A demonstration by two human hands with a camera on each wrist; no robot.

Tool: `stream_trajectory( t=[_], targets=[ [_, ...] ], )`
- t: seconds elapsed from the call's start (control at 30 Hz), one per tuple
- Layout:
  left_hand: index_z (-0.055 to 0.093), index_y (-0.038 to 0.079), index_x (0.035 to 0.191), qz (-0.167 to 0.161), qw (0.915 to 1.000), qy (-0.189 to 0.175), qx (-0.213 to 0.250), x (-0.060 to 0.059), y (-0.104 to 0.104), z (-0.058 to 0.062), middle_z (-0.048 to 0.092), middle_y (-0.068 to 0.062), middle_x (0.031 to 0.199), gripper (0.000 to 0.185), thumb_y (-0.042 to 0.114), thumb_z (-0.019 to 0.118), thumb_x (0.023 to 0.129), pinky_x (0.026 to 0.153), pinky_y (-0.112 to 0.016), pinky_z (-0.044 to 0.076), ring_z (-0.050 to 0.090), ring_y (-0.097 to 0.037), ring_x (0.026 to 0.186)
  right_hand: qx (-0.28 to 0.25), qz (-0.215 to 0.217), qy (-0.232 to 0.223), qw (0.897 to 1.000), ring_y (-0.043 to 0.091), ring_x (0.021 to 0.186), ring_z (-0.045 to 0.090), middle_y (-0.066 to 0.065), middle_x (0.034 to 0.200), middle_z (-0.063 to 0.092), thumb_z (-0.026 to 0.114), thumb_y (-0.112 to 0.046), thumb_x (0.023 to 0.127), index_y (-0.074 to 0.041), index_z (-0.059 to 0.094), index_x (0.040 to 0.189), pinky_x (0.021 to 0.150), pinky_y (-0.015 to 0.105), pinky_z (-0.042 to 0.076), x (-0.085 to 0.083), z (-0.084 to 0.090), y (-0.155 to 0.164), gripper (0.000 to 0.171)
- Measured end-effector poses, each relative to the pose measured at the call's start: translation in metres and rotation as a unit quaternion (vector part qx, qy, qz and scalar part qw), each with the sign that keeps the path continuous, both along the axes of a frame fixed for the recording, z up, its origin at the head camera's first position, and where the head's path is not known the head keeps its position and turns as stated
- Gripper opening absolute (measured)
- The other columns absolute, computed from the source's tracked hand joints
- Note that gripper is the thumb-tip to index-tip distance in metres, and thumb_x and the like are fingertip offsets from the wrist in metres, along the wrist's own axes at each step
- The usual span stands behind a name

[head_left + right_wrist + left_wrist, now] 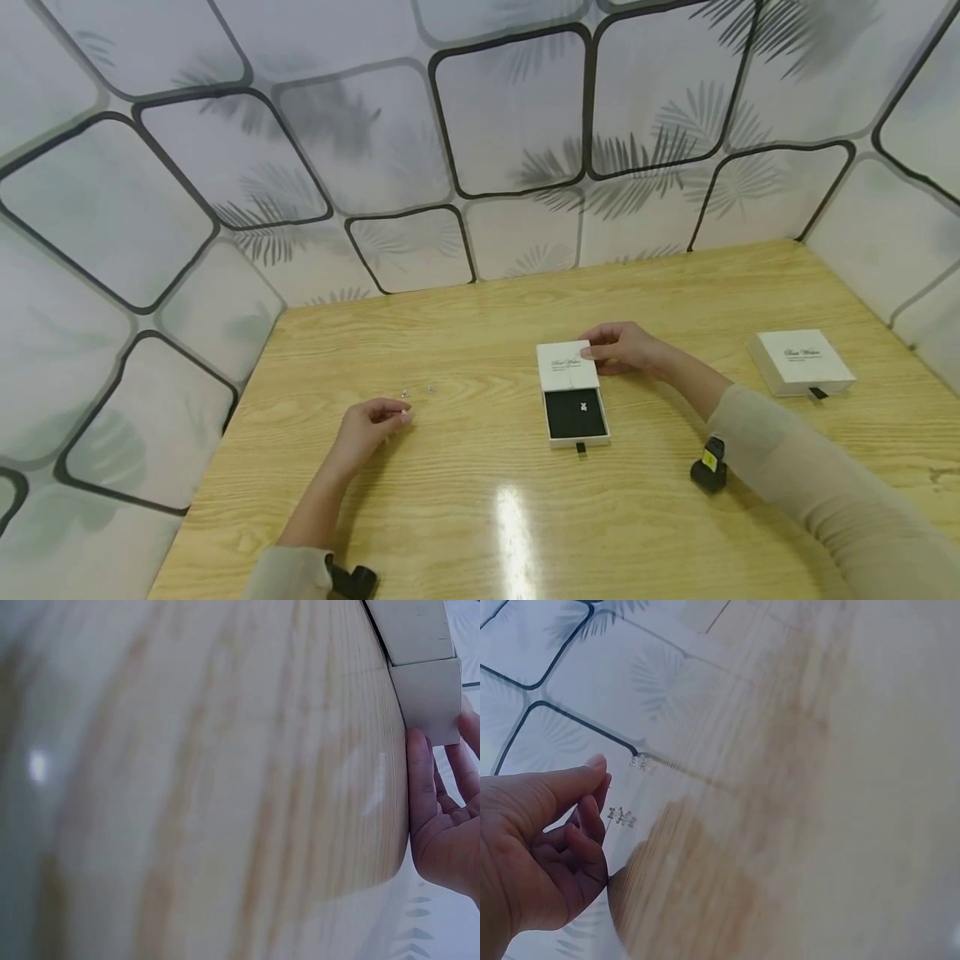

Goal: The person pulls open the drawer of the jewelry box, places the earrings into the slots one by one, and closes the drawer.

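Observation:
My left hand [372, 427] hovers low over the table with thumb and index fingertips pinched together. A tiny bright speck shows at those fingertips; its kind is too small to tell. Just beyond them lie two small silvery jewelry pieces, one nearer [405, 393] and one farther right [431, 389]. With its thumb on top, my right hand [628, 348] grips the far right corner of a white jewelry box [564, 379]. The box's drawer is slid out toward me, baring a black pad [564, 417] with a small silvery piece [583, 407] on it.
A second white box [806, 354], closed, with a black pull tab, sits at the right of the wooden table [465, 500]. Patterned cloth [517, 108] walls off the back and both sides. Black wrist cameras are strapped to both arms.

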State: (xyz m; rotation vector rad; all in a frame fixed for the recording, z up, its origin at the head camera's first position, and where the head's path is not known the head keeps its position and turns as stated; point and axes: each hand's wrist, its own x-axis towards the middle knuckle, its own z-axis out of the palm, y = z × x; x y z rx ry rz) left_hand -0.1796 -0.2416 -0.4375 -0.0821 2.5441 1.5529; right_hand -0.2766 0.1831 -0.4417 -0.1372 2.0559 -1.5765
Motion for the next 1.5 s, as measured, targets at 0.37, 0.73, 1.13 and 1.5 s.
stream_trajectory(
  t=[0.37, 0.73, 1.13, 1.5],
  targets=[
    [0.069, 0.0, 0.106, 0.007, 0.9999, -0.004, -0.009, 0.001, 0.004, 0.0, 0.07, -0.008, 0.094, 0.023, 0.014, 0.069, 0.086, 0.062, -0.021, 0.048, 0.058, -0.012, 0.076, -0.008, -0.01, -0.007, 1.0, 0.013, 0.09, 0.063, 0.009, 0.112, 0.059, 0.069, -0.022, 0.087, 0.004, 0.051, 0.127, 0.082, 0.033, 0.056, 0.0, 0.0, -0.002, 0.051],
    [0.069, -0.001, 0.106, -0.009, 0.9998, 0.016, -0.01, 0.001, 0.014, 0.002, 0.068, -0.011, 0.097, 0.024, 0.014, 0.068, 0.088, 0.068, -0.019, 0.049, 0.058, -0.011, 0.081, -0.005, -0.009, -0.002, 1.0, 0.013, 0.089, 0.063, 0.007, 0.109, 0.061, 0.069, -0.021, 0.088, 0.004, 0.051, 0.127, 0.081, 0.032, 0.056, -0.001, -0.001, -0.002, 0.049],
    [0.068, 0.001, 0.106, -0.031, 0.9991, 0.026, -0.012, 0.001, 0.02, 0.003, 0.067, -0.009, 0.098, 0.023, 0.016, 0.066, 0.089, 0.069, -0.02, 0.049, 0.058, -0.014, 0.084, -0.004, -0.006, 0.004, 1.0, 0.012, 0.089, 0.062, 0.007, 0.11, 0.061, 0.069, -0.023, 0.087, 0.003, 0.051, 0.127, 0.08, 0.031, 0.056, 0.0, -0.002, -0.001, 0.051],
    [0.068, 0.001, 0.105, -0.038, 0.9989, 0.018, -0.02, -0.002, 0.03, 0.003, 0.066, -0.008, 0.092, 0.021, 0.016, 0.066, 0.089, 0.063, -0.021, 0.048, 0.057, -0.015, 0.079, -0.01, -0.005, 0.002, 1.0, 0.012, 0.089, 0.062, 0.005, 0.108, 0.061, 0.069, -0.022, 0.087, 0.004, 0.051, 0.127, 0.081, 0.031, 0.056, 0.001, -0.001, -0.002, 0.051]
  ],
)
